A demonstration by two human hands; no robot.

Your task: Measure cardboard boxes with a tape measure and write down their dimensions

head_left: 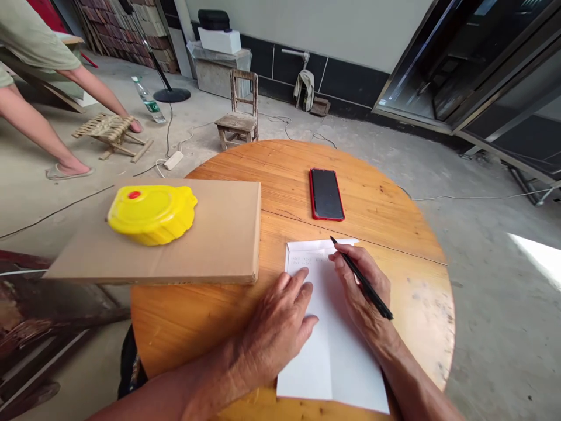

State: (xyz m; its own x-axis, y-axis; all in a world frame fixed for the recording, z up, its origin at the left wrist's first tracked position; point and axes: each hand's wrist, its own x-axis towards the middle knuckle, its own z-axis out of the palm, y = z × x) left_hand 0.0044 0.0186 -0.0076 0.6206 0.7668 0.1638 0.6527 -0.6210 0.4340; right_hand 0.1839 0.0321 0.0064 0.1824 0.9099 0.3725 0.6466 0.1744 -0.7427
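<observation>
A white sheet of paper (337, 351) lies on the round wooden table (219, 316) in front of me, with faint writing near its top edge. My left hand (276, 324) rests flat on the sheet's left side, fingers stretched out. My right hand (362, 292) grips a black pen (363, 280), its tip close to the paper's top. A red-cased phone (326, 194) lies face up beyond the paper.
A flat cardboard box (219, 240) overhangs the table's left edge with a yellow tape measure (151, 213) on it. Another person (39, 70) bends over a small woven stool (109, 131) at far left. A little wooden chair (239, 120), a bottle (149, 102) and cables sit on the concrete floor.
</observation>
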